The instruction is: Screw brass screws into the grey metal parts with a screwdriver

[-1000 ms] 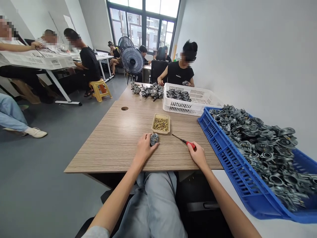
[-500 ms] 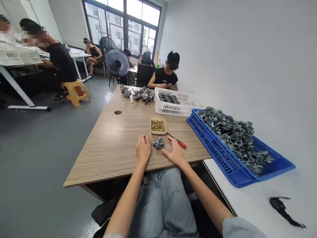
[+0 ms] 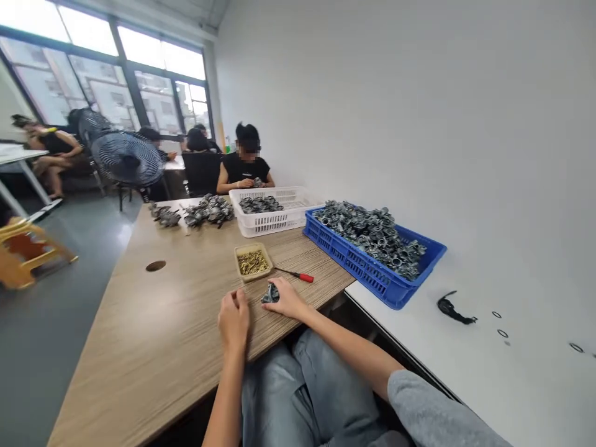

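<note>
Since the frame half a second earlier, the right hand (image 3: 287, 299) had moved in on the grey metal part (image 3: 269, 293), which then lay between both hands; now thumb and fingers were closed around it. The part was just above or on the wooden surface (image 3: 186, 316), near its front edge; I could not tell whether it was touching. The left hand (image 3: 234, 318) rested just beside it, loosely curled, with nothing visible in its grasp; whether its fingertips met could not be told.

The red-handled screwdriver (image 3: 305, 278) lay free beyond the right hand, its shaft end close to the beige tray (image 3: 257, 276) of small brass-coloured pieces (image 3: 252, 262). The blue crate (image 3: 347, 254), heaped with similar grey parts (image 3: 372, 233), stood farther off to the right.

The step in hand looked to be gripping and turning the single part. A next move, as I judged it, called for a steady hold on its uneven body, with the left hand near enough to support it.
</note>
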Demonstrator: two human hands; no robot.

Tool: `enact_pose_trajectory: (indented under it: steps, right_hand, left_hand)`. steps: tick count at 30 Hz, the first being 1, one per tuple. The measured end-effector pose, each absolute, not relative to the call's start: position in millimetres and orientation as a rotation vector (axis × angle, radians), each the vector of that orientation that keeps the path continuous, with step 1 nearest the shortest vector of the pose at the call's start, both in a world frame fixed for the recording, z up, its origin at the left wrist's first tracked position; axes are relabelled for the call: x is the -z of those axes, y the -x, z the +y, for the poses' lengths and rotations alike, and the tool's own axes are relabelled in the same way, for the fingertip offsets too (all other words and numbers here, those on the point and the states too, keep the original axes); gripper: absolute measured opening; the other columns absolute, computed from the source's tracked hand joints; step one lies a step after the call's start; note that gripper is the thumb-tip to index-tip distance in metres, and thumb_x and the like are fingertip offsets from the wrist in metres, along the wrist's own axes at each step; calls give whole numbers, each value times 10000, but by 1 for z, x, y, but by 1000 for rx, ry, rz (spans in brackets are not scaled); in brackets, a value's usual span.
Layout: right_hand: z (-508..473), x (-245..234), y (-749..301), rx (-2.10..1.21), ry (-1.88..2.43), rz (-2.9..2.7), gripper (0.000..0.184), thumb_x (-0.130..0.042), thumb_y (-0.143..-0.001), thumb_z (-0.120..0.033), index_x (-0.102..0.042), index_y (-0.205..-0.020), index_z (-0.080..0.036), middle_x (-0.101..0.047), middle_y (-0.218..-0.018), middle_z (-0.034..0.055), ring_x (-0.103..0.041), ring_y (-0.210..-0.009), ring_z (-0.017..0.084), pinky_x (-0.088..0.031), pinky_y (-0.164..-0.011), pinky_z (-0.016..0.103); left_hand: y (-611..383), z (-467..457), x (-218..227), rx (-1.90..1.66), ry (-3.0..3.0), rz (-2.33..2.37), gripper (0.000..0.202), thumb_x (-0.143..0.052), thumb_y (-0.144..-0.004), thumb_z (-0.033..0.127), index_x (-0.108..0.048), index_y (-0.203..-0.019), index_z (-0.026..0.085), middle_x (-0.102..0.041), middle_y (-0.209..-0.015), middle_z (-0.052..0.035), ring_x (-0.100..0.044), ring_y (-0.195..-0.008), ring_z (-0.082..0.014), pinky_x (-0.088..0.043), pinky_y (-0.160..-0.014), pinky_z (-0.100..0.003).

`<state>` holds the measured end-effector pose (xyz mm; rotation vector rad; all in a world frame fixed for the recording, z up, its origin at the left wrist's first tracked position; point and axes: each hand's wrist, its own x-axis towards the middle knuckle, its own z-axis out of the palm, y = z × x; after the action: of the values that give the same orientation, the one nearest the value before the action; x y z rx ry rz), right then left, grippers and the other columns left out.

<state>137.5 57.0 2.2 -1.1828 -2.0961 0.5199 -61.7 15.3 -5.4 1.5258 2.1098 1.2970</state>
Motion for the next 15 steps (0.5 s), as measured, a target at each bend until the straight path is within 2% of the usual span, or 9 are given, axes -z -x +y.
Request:
enact_pose_trajectory:
  steps: [7,15]
  right_hand:
    - [12,-49,-253,-373,1258,-1919,794,-1016,-828,-459,-658,-1512,-271,-694,-1399,110,-689,-1322,320,-539,-1192,485]
    - [-62,-150,-442,193,1504,-1678,668,-866,-964,-549,-638,-1552,-328,-644,-1441,131,-636,-1354,367,-502,-1226,592]
  left_hand:
    - [66,24,16,-1120,-1707,2118,601,-333,-1115,612,-707,-1279,171,-741,-1211,-187,-730,-1060,-342,-571,-922,-453]
    - [65,33,18,-985,-1852,2171,725,-323,-1025,747,-757,-1215,198,-731,-1025,-162,-729,-974,-404,-564,-752,-482]
